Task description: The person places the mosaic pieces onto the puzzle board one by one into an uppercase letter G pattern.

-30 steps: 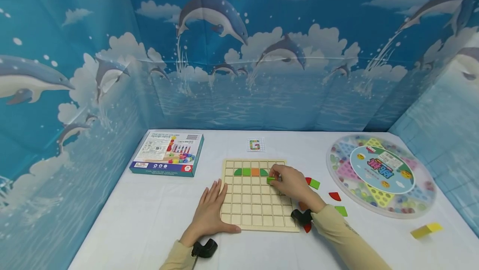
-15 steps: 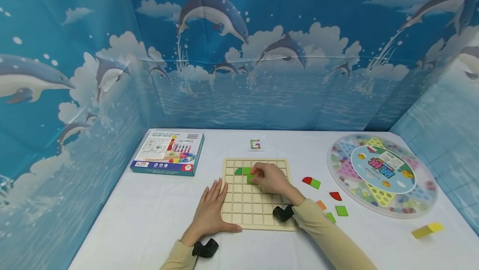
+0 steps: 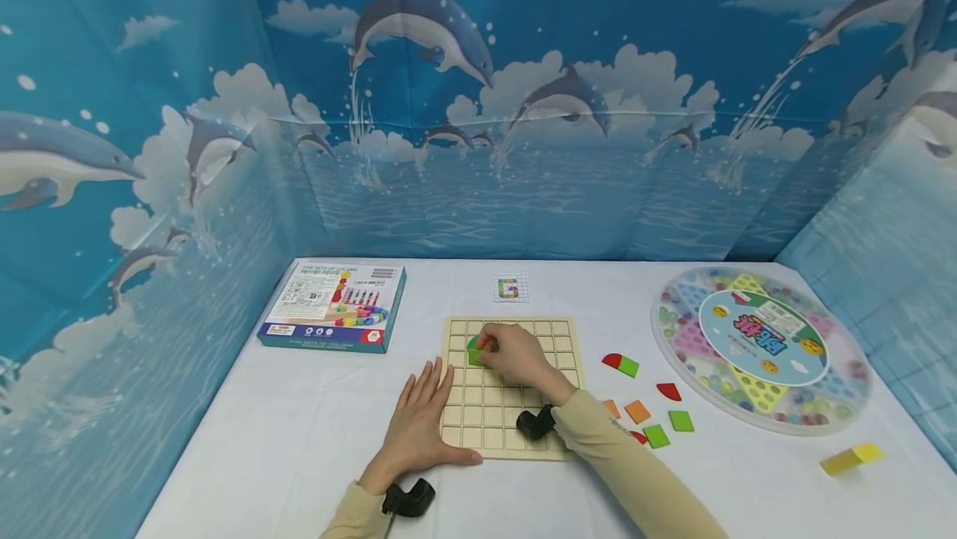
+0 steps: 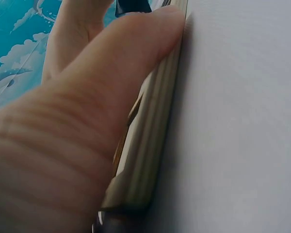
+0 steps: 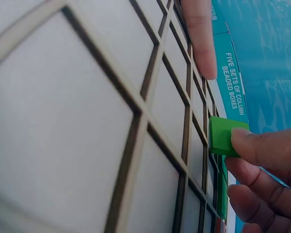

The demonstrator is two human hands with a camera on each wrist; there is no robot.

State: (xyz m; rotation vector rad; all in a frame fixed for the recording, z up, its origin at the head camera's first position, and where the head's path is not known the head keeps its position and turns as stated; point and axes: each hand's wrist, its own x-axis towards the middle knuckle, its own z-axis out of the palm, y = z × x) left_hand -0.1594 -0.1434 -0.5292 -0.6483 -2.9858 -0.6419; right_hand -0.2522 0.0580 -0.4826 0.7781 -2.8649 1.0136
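Pinches a green square tile [image 5: 221, 137] by one edge between the thumb and fingers of the right hand [image 3: 517, 354], likely to leave the opposite edge free, over the gridded board [image 3: 493, 417], just nearside of the green rounded tile [image 3: 473, 343]. Spreads the left hand [image 3: 420, 424] wide around the near-left corner, probably against sliding. Compared with half a second ago, holds the square farther left, uncovering another orange tile [image 3: 612, 409] by the right sleeve [image 3: 631, 466].

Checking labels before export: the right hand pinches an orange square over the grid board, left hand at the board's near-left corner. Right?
Not orange: the right hand pinches a green square over the grid board, per the right wrist view. The rest stands.
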